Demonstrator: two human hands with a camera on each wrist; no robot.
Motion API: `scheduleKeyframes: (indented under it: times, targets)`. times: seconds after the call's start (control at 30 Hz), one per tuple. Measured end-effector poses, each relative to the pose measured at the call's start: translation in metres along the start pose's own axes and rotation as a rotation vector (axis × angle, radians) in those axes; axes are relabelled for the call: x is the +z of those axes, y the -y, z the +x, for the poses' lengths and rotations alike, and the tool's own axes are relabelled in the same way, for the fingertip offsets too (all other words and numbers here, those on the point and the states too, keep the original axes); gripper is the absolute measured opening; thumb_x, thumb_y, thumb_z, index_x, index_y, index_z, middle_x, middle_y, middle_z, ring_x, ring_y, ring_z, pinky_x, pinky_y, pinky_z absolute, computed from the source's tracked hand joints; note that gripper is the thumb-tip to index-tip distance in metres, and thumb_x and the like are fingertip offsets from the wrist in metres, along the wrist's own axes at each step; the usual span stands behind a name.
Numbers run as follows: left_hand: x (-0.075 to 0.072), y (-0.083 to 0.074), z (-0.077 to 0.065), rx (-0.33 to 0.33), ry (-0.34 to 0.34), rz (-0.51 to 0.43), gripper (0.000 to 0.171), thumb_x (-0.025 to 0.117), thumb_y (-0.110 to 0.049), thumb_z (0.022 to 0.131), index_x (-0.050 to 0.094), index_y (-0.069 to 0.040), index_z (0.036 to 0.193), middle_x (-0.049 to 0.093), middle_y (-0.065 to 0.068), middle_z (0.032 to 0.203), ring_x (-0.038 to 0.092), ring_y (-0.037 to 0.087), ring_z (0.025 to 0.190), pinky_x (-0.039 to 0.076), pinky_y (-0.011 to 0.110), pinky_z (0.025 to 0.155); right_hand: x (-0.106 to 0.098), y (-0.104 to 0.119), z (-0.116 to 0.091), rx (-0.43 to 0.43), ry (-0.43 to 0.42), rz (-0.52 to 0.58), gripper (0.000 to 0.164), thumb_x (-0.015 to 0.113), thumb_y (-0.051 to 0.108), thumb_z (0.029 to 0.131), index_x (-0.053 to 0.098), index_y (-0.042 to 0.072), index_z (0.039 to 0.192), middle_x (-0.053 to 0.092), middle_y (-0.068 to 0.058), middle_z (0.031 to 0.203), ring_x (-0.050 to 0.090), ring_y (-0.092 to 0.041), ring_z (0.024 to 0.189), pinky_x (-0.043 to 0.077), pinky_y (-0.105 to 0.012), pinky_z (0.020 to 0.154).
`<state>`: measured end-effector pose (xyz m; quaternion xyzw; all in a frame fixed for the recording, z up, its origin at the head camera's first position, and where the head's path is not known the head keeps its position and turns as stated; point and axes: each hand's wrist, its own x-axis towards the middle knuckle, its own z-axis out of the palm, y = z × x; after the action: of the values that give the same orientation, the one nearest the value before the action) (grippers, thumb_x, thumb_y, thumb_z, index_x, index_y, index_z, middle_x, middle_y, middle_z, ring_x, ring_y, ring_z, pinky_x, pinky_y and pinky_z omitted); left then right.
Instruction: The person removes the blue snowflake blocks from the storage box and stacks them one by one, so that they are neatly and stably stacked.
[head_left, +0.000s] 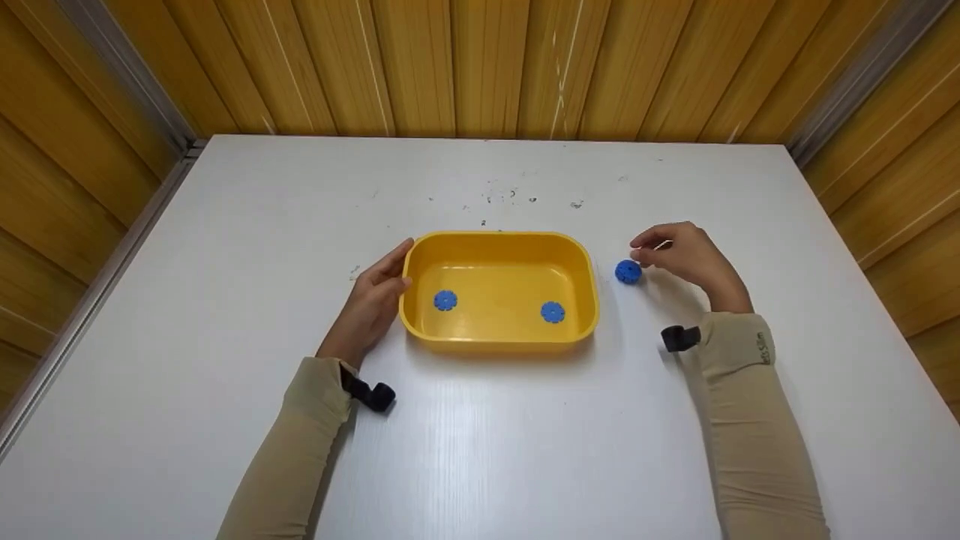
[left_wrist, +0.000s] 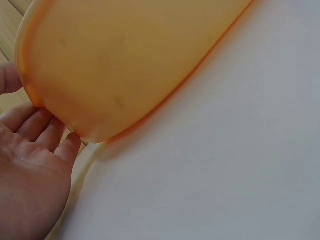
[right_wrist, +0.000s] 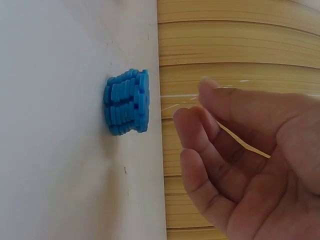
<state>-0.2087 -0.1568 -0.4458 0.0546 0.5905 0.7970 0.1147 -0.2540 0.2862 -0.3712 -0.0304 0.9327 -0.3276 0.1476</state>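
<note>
My left hand (head_left: 373,300) holds the left end of a yellow plastic basin (head_left: 499,346), thumb at the rim and fingers along the outer wall. The left wrist view shows the fingertips against the wall of the basin (left_wrist: 130,65). Two flat, notched blue discs (head_left: 445,301) lie apart on the basin's floor, one left and one right. Right of the basin stands a short stack of notched blue discs (head_left: 628,272). Just above it hovers my right hand (head_left: 690,259), fingers loosely bent. In the right wrist view a gap separates those fingers from the stack (right_wrist: 126,102).
The white table (head_left: 480,450) carries small dark marks (head_left: 514,193) behind the basin. Yellow slatted walls (head_left: 487,67) close in the back and both sides. Each sleeve cuff has a black wrist camera (head_left: 679,338) strapped to it.
</note>
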Motion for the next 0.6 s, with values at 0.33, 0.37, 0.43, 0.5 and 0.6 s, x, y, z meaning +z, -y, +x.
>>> scheduleKeyframes:
  times: [0.33,0.37,0.43,0.5,0.6]
  targets:
    - [-0.001,0.001,0.001,0.002,-0.001,-0.004,0.066,0.047,0.003,0.099,0.028,-0.009,0.162,0.025,0.002,0.171,0.022,0.015,0.159,0.023,0.032,0.129,-0.005,0.027,0.001,-0.050,-0.001,-0.022,0.040,0.065,0.026,0.100,0.065,0.001,0.131,0.065,-0.022,0.128,0.062,-0.035,0.113,0.052,-0.049,0.104]
    - [-0.001,0.001,0.002,0.004,0.002,-0.004,0.067,0.047,0.003,0.099,0.027,-0.009,0.162,0.025,0.002,0.171,0.022,0.015,0.159,0.022,0.032,0.129,-0.005,0.030,0.001,-0.053,0.000,-0.022,0.040,0.065,0.025,0.100,0.066,0.001,0.131,0.065,-0.022,0.128,0.062,-0.035,0.113,0.052,-0.049,0.104]
    - [-0.001,0.000,0.002,0.004,0.004,-0.005,0.067,0.047,0.003,0.099,0.027,-0.009,0.162,0.025,0.002,0.171,0.022,0.016,0.159,0.023,0.032,0.129,-0.005,0.038,0.001,-0.067,0.007,-0.030,0.039,0.065,0.025,0.100,0.065,0.001,0.131,0.065,-0.023,0.127,0.063,-0.036,0.113,0.053,-0.050,0.104]
    - [0.000,0.000,0.001,0.002,0.004,-0.010,0.067,0.047,0.004,0.099,0.027,-0.009,0.162,0.025,0.002,0.171,0.022,0.016,0.159,0.023,0.032,0.129,-0.004,0.045,0.001,-0.081,0.014,-0.039,0.039,0.065,0.024,0.100,0.066,0.001,0.131,0.066,-0.022,0.127,0.063,-0.036,0.113,0.054,-0.051,0.104]
    - [0.000,0.000,0.001,-0.006,0.001,-0.012,0.067,0.048,0.004,0.099,0.027,-0.009,0.162,0.024,0.002,0.171,0.022,0.015,0.159,0.023,0.031,0.129,-0.002,0.057,0.002,-0.105,0.023,-0.059,0.037,0.066,0.023,0.099,0.067,0.002,0.129,0.067,-0.022,0.126,0.064,-0.035,0.111,0.055,-0.051,0.104]
